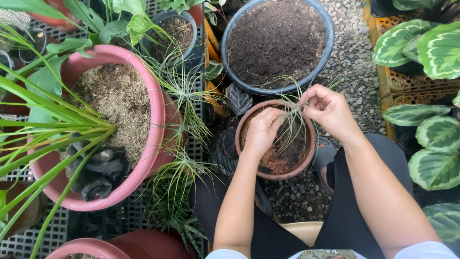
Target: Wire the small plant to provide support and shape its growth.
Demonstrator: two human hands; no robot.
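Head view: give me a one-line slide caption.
Left hand and right hand hold a thin-leaved plant in a terracotta pot on gravel.

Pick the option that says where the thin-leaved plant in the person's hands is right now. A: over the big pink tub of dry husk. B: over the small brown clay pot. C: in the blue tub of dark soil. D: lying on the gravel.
B: both the left hand and the right hand hold the thin-leaved plant over the small brown clay pot.
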